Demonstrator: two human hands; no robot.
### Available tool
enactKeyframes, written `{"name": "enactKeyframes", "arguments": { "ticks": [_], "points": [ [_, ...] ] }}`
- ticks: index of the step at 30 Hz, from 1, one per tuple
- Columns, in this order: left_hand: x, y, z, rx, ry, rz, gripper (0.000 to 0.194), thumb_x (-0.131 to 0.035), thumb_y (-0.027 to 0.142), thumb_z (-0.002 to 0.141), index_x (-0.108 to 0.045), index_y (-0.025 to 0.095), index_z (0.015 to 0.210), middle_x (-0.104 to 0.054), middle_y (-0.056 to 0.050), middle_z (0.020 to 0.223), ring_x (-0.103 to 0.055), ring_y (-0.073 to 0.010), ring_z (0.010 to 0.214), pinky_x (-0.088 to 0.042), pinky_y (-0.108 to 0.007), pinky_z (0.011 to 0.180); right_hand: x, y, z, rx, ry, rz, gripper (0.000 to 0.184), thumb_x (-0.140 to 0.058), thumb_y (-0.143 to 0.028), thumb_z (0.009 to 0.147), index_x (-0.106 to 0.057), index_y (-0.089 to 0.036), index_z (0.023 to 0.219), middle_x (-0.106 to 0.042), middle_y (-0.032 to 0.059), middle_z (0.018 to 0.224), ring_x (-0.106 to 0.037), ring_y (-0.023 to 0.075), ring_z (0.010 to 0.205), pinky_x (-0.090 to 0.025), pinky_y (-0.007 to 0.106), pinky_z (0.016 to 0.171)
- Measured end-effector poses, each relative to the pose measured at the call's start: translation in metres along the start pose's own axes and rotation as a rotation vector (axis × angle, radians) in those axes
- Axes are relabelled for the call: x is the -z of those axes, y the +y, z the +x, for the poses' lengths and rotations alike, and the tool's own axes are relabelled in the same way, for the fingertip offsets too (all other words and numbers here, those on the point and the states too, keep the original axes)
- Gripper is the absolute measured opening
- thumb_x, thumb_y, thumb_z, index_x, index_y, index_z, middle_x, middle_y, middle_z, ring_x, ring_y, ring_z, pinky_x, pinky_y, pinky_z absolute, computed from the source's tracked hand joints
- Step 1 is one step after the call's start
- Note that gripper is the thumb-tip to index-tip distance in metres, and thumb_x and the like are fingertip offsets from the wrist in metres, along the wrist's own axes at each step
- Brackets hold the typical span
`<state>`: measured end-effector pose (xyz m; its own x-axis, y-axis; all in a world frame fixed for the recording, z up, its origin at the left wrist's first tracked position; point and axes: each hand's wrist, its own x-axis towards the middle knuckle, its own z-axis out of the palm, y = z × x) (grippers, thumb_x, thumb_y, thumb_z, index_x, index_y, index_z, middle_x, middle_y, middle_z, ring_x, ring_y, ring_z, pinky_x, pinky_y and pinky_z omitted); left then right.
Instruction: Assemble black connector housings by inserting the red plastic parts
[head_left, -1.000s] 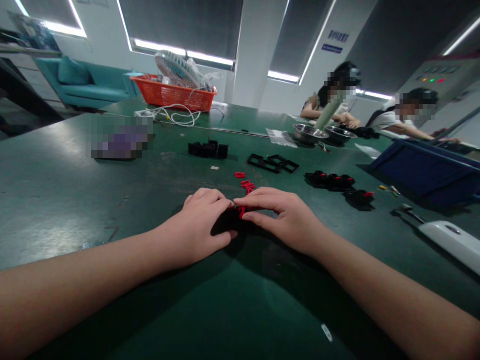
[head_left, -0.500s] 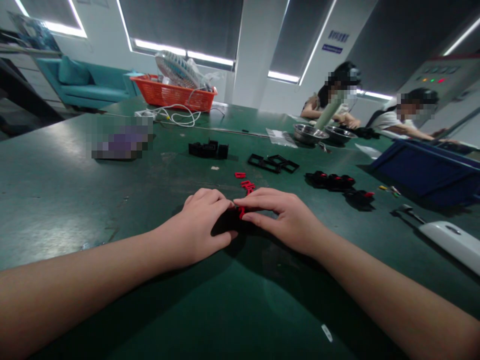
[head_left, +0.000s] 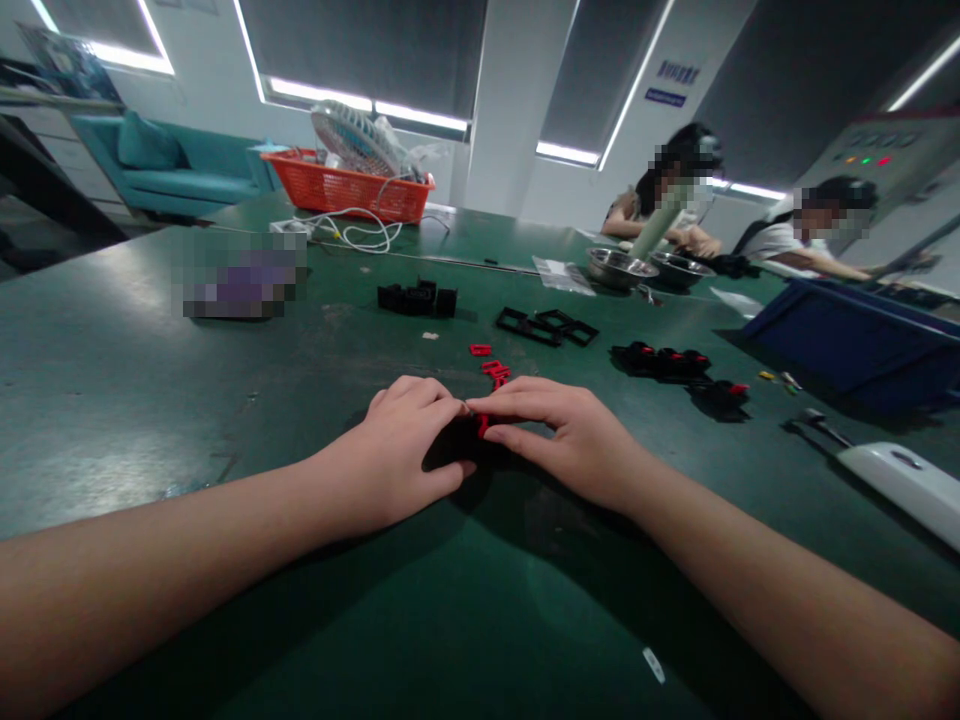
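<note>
Fingertips of the right hand [head_left: 581, 437] pinch a red piece [head_left: 484, 427] beside a shadowed dark part [head_left: 448, 446] clasped by the left hand [head_left: 394, 452]; careful alignment seems needed next.

- Dark roller blinds [head_left: 367, 50] are covering windows in a white wall [head_left: 517, 90], daylight glowing beneath.
- A teal sofa [head_left: 180, 170] is standing beyond the green-topped table [head_left: 187, 400].

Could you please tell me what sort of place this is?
Probably a small assembly workshop: black frames and small red parts lie on a green table, and people work at its far side.
</note>
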<state>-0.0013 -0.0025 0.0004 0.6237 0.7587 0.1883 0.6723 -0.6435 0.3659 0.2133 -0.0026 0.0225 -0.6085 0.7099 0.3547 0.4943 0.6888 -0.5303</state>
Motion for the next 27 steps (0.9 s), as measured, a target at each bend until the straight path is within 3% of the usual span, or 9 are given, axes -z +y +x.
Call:
{"name": "enactKeyframes", "arguments": {
  "ticks": [27],
  "points": [
    [-0.0006,-0.0001,0.0003,-0.004,0.002,0.006,0.027,-0.061,0.032,0.083,-0.062,0.014,0.102,-0.059,-0.012,0.106,-0.05,-0.031,0.107,-0.043,-0.049,0.096,-0.0008,-0.0008,0.0,-0.003,-0.011,-0.014,0.029,-0.064,-0.016,0.09,-0.072,-0.024,0.117,-0.075,0.0046,0.108,-0.069,0.0174,0.1,-0.054,0.031,0.091]
  ]
}}
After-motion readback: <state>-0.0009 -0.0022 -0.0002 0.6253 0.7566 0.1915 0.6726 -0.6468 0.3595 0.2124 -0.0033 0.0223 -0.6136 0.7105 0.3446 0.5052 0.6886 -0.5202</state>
